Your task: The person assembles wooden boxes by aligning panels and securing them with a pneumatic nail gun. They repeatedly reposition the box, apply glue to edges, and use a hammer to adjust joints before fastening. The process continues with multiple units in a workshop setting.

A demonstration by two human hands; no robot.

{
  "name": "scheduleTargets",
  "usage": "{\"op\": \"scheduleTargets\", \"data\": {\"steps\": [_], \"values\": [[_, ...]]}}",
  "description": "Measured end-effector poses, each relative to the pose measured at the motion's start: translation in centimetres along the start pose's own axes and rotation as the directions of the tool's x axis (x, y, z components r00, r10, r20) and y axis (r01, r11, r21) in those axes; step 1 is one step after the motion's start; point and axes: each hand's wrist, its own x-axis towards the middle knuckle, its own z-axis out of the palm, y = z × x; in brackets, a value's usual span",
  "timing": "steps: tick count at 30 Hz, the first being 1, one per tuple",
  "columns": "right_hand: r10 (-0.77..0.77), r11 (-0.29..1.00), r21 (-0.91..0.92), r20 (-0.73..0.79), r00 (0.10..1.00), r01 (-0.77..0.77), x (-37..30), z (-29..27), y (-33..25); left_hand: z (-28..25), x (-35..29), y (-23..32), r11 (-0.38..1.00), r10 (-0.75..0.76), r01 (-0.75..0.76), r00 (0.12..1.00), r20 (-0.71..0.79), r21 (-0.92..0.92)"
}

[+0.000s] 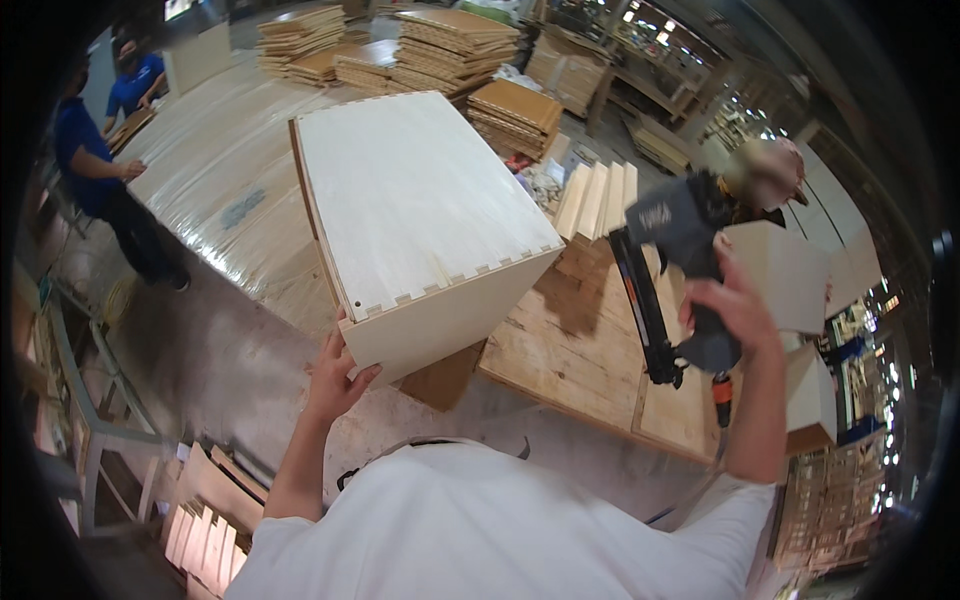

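Observation:
In my raised right hand (735, 295) is a black pneumatic nail gun (665, 240), gripped by its handle and held apart from the box. An air hose with an orange fitting (722, 395) runs from the base of the handle. A pale wooden box (420, 190) with interlocking corner joints stands tilted in view before me. My left hand (338, 378) holds its near left corner, thumb on the near panel and fingers at the side edge, partly hidden. A small dark hole shows in the top panel by that corner.
The box rests on a wooden worktable (560, 345), with pale wood strips (597, 200) behind. Stacked panels (455, 50) stand farther back. Two people in blue (95, 160) are by a large table at left; another person (765, 175) is at right. A metal frame (100, 430) stands lower left.

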Motion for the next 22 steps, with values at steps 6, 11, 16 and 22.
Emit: {"op": "scheduleTargets", "data": {"steps": [6, 11, 16, 22], "values": [[0.107, 0.993, 0.042, 0.082, 0.991, -0.11, 1.8, 1.3, -6.1, 0.4, -0.1, -0.5, 1.0, -0.015, 0.015, 1.0, -0.016, -0.014], [0.188, 0.982, -0.038, 0.122, 0.974, -0.185, 3.4, 2.6, -7.5, 0.1, -0.1, -0.2, 1.0, -0.028, 0.028, 0.999, -0.021, -0.012], [0.189, 0.982, -0.002, 0.166, 0.968, -0.191, 4.2, 2.5, -7.3, 0.1, -0.1, 0.2, 1.0, -0.027, 0.027, 0.999, -0.045, -0.007], [0.213, 0.977, -0.062, 0.17, 0.962, -0.206, 4.7, 2.7, -7.4, 0.1, -0.2, 0.0, 0.999, -0.042, 0.042, 0.999, -0.008, -0.025]]}}
